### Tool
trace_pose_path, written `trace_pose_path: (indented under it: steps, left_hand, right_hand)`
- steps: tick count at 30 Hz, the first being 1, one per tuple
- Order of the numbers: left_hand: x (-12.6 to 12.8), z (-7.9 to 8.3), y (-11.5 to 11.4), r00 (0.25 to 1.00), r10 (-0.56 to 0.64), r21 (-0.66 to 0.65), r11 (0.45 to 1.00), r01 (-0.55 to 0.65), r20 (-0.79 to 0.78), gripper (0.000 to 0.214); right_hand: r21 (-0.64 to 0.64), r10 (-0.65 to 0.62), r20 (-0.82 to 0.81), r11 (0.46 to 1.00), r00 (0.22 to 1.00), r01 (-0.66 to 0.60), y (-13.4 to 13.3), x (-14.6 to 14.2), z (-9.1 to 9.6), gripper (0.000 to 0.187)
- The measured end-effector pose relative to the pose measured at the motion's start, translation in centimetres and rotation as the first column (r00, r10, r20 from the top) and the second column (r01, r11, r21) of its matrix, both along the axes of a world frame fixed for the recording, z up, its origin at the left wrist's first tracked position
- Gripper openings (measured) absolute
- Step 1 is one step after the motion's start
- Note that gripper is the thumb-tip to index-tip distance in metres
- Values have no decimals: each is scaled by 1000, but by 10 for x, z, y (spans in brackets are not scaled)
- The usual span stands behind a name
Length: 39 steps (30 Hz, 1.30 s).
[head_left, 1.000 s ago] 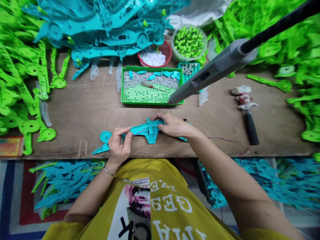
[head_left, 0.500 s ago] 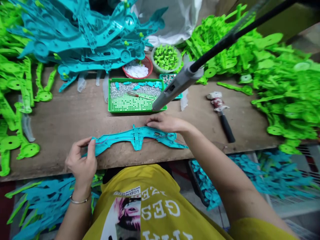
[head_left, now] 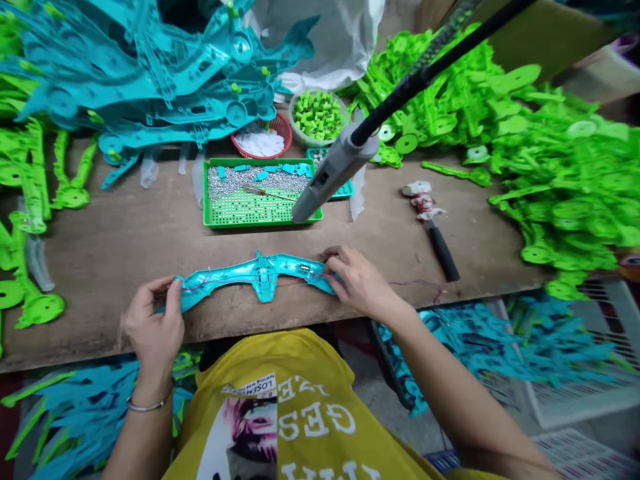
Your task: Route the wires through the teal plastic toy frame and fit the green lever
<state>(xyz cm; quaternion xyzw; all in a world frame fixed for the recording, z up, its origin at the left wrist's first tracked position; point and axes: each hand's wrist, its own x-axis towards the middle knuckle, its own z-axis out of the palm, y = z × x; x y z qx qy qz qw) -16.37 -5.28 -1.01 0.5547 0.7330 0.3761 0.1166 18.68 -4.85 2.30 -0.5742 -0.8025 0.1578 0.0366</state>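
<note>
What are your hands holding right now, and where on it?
A teal molded plastic piece: the left hand pinches its left end, the right hand grips its right end.

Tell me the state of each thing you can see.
Long turquoise plastic frame, lying on the brown wooden workbench, thin wire along it.
Left hand, pinching its end.
Right hand, resting on its other end.
Green plastic tray, holding loose silver screws and a red-handled screwdriver.
Grey cylindrical tool, hanging over the tray's corner.
Black-handled hammer, lying down.
</note>
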Motion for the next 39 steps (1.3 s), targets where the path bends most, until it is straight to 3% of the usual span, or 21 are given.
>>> trace_pose_path:
  steps: [3,6,9,12,15,19,22,27,31,36,39]
  left_hand:
    - [1,-1,-1,1000,19,-15,1000,-19,2,26]
    - [1,-1,-1,998,51,-30,998,-50,47,28]
    - [-2,1,0,982,87,-38,996,-81,168,30]
    - [-12,5,3,943,117,-50,993,-107,312,34]
    - [-30,7,3,930,155,-27,988,-154,334,34]
    - [-52,6,-1,949,235,46,967,-250,212,30]
    - [-58,-1,-1,935,290,77,948,-310,202,29]
    - [-52,-13,4,776,334,24,913,-408,535,33]
    - [-42,-14,5,732,301,-40,935,-352,612,36]
    - [-22,-13,1,711,181,-36,976,-214,680,29]
    - [-9,-8,0,747,115,17,986,-166,655,19]
  right_hand:
    - [79,-72,-50,994,996,76,-2,-6,9,5]
    - [132,-112,-261,980,959,151,-1,-21,12,5]
    - [164,-84,-497,968,864,188,3,-38,-4,4]
    - [153,-106,-593,958,798,241,7,-48,-25,5]
    - [114,-145,-577,960,803,256,8,-50,-35,14]
    - [80,-164,-512,968,843,237,9,-51,-33,12]
    - [76,-179,-480,967,859,244,11,-52,-30,12]
    - [133,-116,-478,970,871,202,11,-51,-29,12]
    - [259,-127,-365,938,922,232,12,-41,-34,14]
    - [323,-269,-244,884,932,339,10,-12,-34,16]
    - [441,-337,-285,785,897,435,4,-15,-18,35]
